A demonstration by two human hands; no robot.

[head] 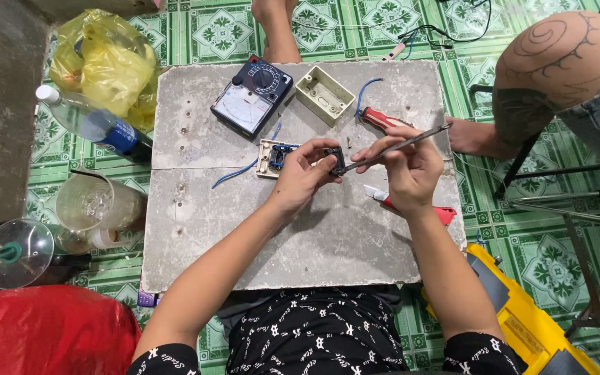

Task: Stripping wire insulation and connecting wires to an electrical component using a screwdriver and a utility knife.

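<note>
My left hand (303,173) pinches a small black switch part (335,160) above the grey board (265,236). My right hand (411,167) holds a thin metal screwdriver (401,146), its tip pressed into that black part. Just left of my left hand lies a white switch plate (272,157) with a blue wire (234,173) trailing off it. Under my right hand a red and white tool (411,206) lies on the board.
An analogue multimeter (251,97), a cream wall box (324,94) and red-handled pliers (381,119) lie at the board's far side. A bottle (95,125), yellow bag (105,62) and glass (95,203) stand left. Another person's leg (564,62) and foot (473,137) are at right, a yellow case (529,319) near right.
</note>
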